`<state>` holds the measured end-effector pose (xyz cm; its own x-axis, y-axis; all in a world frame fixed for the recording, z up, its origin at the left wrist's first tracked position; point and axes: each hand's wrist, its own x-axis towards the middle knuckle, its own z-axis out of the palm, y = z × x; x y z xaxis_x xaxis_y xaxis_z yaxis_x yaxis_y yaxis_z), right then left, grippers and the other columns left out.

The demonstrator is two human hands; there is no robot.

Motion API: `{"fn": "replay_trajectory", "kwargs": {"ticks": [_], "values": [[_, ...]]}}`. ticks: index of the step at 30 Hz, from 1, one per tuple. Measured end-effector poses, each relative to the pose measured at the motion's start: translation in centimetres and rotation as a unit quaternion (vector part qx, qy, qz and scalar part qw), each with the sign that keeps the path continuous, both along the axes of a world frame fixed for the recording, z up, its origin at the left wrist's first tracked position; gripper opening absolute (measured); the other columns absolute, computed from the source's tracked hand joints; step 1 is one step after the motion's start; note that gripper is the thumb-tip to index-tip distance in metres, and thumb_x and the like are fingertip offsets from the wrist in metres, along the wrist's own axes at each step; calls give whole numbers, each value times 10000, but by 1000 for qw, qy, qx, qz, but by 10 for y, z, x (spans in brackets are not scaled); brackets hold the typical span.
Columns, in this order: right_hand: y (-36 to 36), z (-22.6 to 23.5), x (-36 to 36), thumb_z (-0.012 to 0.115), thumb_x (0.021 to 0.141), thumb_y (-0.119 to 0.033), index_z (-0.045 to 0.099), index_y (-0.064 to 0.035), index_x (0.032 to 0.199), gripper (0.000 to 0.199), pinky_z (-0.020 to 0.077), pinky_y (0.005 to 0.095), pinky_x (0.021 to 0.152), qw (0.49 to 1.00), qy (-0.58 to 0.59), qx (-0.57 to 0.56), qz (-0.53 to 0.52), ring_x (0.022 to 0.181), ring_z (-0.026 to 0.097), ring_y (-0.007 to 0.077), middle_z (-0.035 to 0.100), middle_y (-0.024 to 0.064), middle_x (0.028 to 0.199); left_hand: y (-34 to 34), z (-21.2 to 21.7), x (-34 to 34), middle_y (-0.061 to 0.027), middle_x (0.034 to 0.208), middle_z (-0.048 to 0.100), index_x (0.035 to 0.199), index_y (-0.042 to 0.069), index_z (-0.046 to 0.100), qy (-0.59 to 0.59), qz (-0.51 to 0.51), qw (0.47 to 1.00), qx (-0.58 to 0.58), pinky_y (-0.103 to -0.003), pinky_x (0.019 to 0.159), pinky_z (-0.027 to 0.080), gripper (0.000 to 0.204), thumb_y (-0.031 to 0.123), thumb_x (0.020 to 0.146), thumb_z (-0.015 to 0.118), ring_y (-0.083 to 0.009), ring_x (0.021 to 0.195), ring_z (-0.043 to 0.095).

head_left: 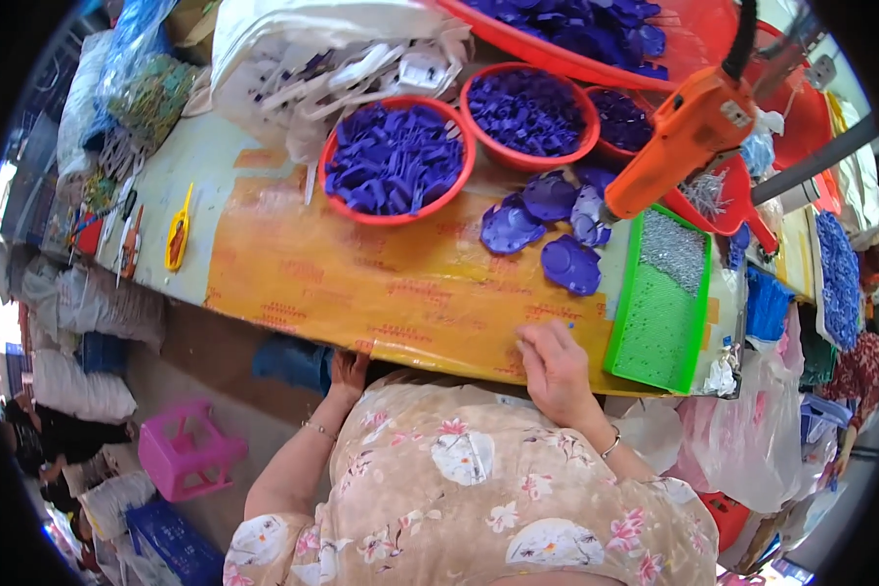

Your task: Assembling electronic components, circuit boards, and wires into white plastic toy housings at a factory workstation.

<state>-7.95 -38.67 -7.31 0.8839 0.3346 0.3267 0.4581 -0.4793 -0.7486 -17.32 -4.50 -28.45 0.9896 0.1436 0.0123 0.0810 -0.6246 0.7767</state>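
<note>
so the big table point(381, 283) is wrapped in shiny yellow tape. far on it sit red bowls point(397, 159) full of blue plastic parts, and a white bag point(303, 49) is far left. a green tray point(660, 298) of tiny screws is on the right, under an orange power screwdriver point(689, 137). four flat blue discs point(571, 264) lie loose just left of the tray; they look light, stiff and smooth, best pinched at the rim. the right hand point(555, 369) rests on the near edge, fingers curled, holding nothing. the left hand point(347, 371) grips the table's near edge, its fingers tucked underneath
</note>
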Motion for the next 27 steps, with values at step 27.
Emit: {"fn": "replay_trajectory", "kwargs": {"ticks": [27], "values": [[2, 2, 38, 600, 760, -2, 597, -3, 981, 221, 447, 402, 725, 964, -120, -237, -24, 859, 509, 320, 517, 147, 921, -7, 17, 3, -192, 1240, 551, 1181, 40, 574, 64, 51, 994, -69, -415, 1019, 329, 589, 540, 913, 418, -353, 1207, 454]]}}
